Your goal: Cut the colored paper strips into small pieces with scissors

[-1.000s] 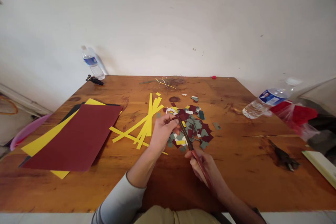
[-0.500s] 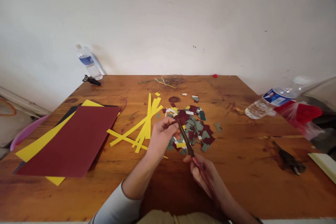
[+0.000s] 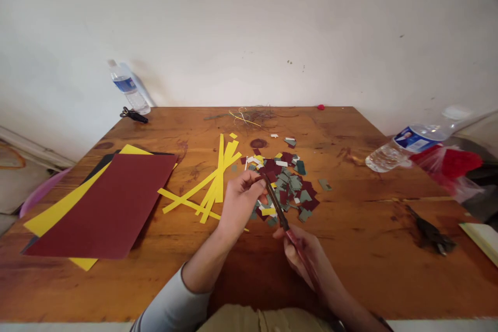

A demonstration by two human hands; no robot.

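My right hand (image 3: 307,257) is closed round the red handles of a pair of scissors (image 3: 277,206), whose dark blades point up and to the left. Fingers pinched, my left hand (image 3: 243,199) is at the blade tips; what it holds is too small to make out. Under and beyond the blades lies a pile of small cut paper pieces (image 3: 290,184) in grey-green, maroon, white and yellow. Several long yellow paper strips (image 3: 220,168) cross one another just left of the pile.
Maroon sheets (image 3: 105,207) lie over yellow and black ones at the left. A water bottle (image 3: 130,88) and black clippers (image 3: 134,115) stand behind them. Thin wires (image 3: 249,115) lie at the back. On the right are another bottle (image 3: 408,145), a red bag (image 3: 451,163) and a black plug (image 3: 431,233).
The view has tilted down slightly, so the table's back edge sits higher in it. Both hands keep nearly the same pose at the scissors.
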